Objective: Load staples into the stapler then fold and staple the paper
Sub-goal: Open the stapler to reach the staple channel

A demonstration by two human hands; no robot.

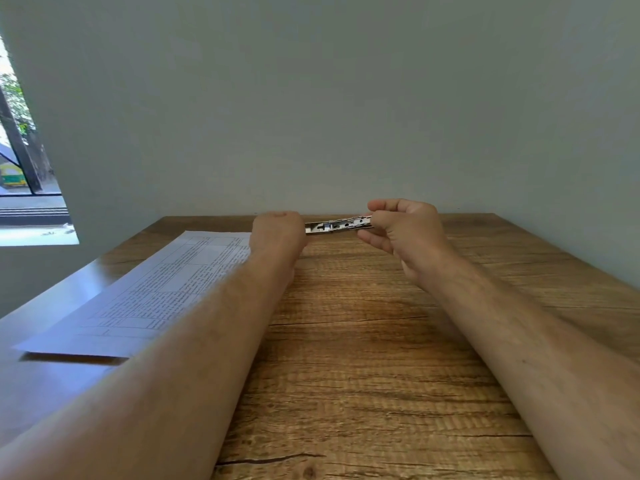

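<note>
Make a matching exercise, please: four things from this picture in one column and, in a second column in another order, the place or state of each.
Things:
1. stapler
2. paper
3. left hand
4. right hand

Place or state:
A. lies flat on the left part of the wooden table
B. pinches the right end of the metal tool
C. is held in the air between both hands
D. grips the left end of the metal tool, with its back to the camera

Pairs: 1-C, 2-A, 3-D, 4-B

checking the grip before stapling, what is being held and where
A metal stapler, held off the table by its two ends: left hand on one, right hand pinching the other.
</note>
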